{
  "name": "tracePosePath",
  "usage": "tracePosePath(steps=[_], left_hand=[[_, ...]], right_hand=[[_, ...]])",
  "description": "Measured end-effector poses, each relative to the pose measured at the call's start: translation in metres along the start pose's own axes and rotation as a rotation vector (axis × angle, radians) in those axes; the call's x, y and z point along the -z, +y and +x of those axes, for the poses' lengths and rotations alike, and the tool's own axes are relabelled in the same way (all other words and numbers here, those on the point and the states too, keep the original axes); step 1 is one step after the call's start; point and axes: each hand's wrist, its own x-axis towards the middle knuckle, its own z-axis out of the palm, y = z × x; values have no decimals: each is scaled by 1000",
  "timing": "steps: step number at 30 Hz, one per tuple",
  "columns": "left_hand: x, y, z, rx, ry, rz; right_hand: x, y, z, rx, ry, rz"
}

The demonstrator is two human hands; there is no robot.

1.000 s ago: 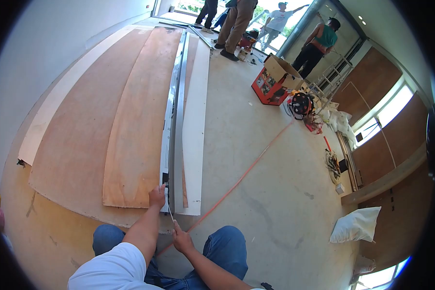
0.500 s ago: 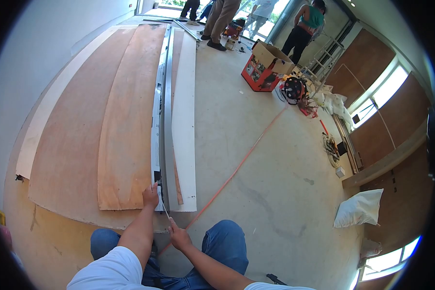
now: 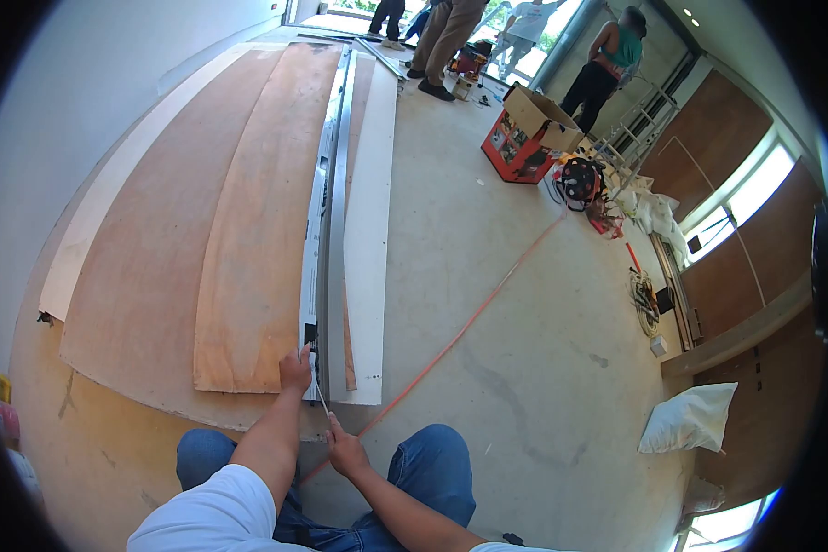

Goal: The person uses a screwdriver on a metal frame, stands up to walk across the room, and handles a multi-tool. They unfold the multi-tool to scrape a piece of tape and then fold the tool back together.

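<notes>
My left hand (image 3: 295,370) is closed at the near end of a long metal rail (image 3: 339,230), beside a dark fitting on its printed strip (image 3: 316,248). What its fingers pinch is too small to make out. Just below and to the right, my right hand (image 3: 345,449) is closed round the lower end of a thin light rod (image 3: 322,396). The rod slants up from it toward my left hand and the rail's end. The rail lies lengthwise on wooden boards (image 3: 253,239), next to a white board (image 3: 368,248).
An orange hose (image 3: 469,324) crosses the floor on the right to a red-black machine (image 3: 580,180). Beyond stand a red box (image 3: 522,143), a ladder (image 3: 639,120) and several people. A white sack (image 3: 690,419) sits far right, coiled cable (image 3: 645,302) above it.
The whole scene has shifted slightly right in view as the camera turned. Both hands keep nearly the same place at the rail's end, and the rod is still in my right hand.
</notes>
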Motion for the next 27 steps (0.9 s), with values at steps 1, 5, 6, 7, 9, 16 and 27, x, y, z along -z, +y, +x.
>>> tracePosePath(steps=[1, 5, 6, 7, 9, 16, 27], left_hand=[[2, 4, -1, 8, 3, 5], [1, 2, -1, 23, 6, 49], [0, 0, 2, 22, 10, 64], [-1, -2, 2, 21, 10, 66], [1, 2, 0, 21, 1, 70], [2, 1, -1, 21, 27, 66], [1, 0, -1, 51, 36, 67]], right_hand=[[-1, 0, 0, 2, 3, -1], [-5, 1, 1, -3, 3, -11], [-4, 1, 2, -7, -2, -16], [-4, 1, 2, -15, -9, -19], [-3, 2, -3, -12, -12, -14], [-4, 4, 0, 12, 5, -37], [-5, 0, -1, 3, 10, -21]])
